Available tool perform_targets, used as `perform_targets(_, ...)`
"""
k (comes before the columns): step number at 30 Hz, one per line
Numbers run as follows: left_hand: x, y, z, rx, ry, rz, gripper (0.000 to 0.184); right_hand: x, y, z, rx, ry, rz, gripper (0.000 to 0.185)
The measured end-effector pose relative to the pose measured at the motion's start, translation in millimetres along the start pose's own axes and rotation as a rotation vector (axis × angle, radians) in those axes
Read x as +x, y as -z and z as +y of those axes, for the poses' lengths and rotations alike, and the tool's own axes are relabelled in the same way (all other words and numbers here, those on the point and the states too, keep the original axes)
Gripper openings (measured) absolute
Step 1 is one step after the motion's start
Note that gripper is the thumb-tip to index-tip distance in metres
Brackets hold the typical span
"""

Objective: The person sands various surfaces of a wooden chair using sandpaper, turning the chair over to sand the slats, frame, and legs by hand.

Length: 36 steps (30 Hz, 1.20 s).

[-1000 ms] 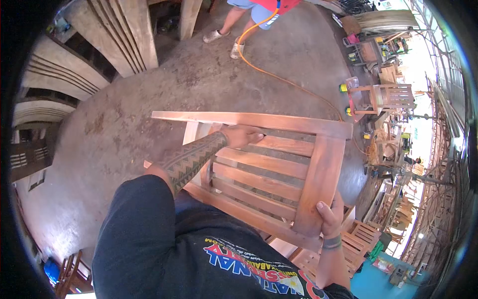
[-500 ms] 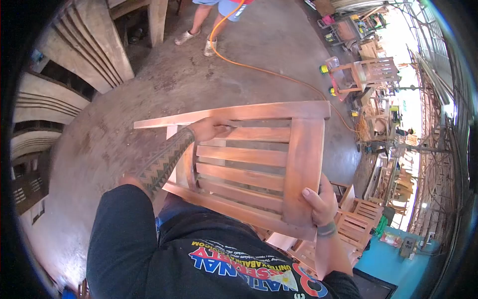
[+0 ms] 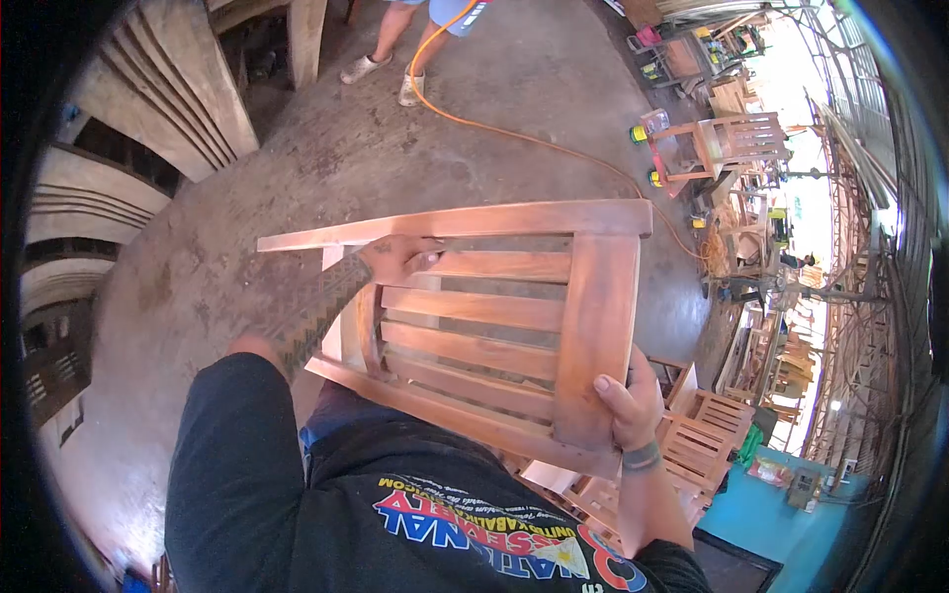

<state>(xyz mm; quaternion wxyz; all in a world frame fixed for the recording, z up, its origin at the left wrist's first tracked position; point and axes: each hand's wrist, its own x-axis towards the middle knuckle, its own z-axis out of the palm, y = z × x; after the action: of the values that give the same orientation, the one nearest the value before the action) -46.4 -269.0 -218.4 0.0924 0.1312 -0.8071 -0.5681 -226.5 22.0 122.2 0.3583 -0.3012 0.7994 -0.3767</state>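
A reddish-brown wooden chair [image 3: 598, 316] lies tilted across my front, its slatted back facing up. My right hand [image 3: 636, 400] grips the wide top rail at its right end, thumb on the upper face and fingers hidden behind. My left hand [image 3: 397, 259] rests at the far side of the frame, by the gap between the long side post [image 3: 494, 219] and the outermost slat [image 3: 504, 265]. Its fingers are bent together at that gap; whatever may be in them is hidden. Several parallel slats run between the rails.
A person's legs [image 3: 395, 40] stand at the top, near an orange cord [image 3: 524, 138] on the concrete floor [image 3: 227, 247]. Large wooden pieces with curved slats [image 3: 163, 79] stand at left. Wooden chairs [image 3: 741, 141] are at right, and slatted furniture [image 3: 697, 440] is behind my right hand.
My left hand has slid a little left along the outermost slat. The chair has shifted slightly left in view, with my right hand still gripping its top rail.
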Motion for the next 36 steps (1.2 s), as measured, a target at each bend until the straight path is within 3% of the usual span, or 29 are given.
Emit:
perform_targets(7, -8.7, 3.9, -34.5, 0.102, 0.198, -0.014, 0.042, 0.4, 3.6, 14.7, 0.069, -0.010, -0.014, 0.075)
perform_targets(10, 3.3, 0.9, -36.2, 0.051, 0.312, -0.127, 0.043, -1.2, -1.5, 8.7, 0.067, -0.009, 0.003, 0.077)
perform_targets(13, -10.4, -6.0, 1.9, -0.099, 0.032, 0.122, 0.044, -0.1, -7.5, 3.2, 0.142, -0.010, -0.008, 0.077)
perform_targets(16, -12.3, -4.8, -13.1, -0.099, 0.271, 0.007, 0.045, 0.5, -2.8, 6.8, 0.086, -0.007, -0.025, 0.074)
perform_targets(17, -9.6, -7.2, -7.9, -0.108, 0.203, 0.069, 0.044, 0.9, -2.2, 5.6, 0.081, -0.007, -0.025, 0.073)
perform_targets(21, 13.4, -17.0, 77.7, -0.172, -0.188, 0.348, 0.043, 0.8, -2.0, 11.0, 0.070, 0.037, -0.015, 0.068)
perform_targets(24, 28.5, -0.3, 162.0, -0.073, 0.066, 0.333, 0.039, 3.9, -1.2, 10.1, 0.045, 0.061, -0.036, 0.063)
perform_targets(27, 44.3, 15.3, 225.5, -0.159, 0.362, 0.165, 0.037, 3.8, -3.7, 7.3, 0.047, 0.065, -0.046, 0.058)
perform_targets(30, 49.4, 16.1, 270.7, -0.284, 0.377, 0.210, 0.035, 8.0, 0.9, 8.2, -0.049, 0.124, -0.079, 0.061)
perform_targets(31, 68.8, -8.8, 241.7, -0.240, 0.142, 0.391, 0.035, 9.1, 3.6, 10.1, -0.096, 0.149, -0.090, 0.064)
perform_targets(36, 72.9, 3.3, 283.4, 0.023, 0.359, 0.325, 0.040, 14.3, 2.3, 16.2, -0.115, 0.344, -0.094, 0.089)
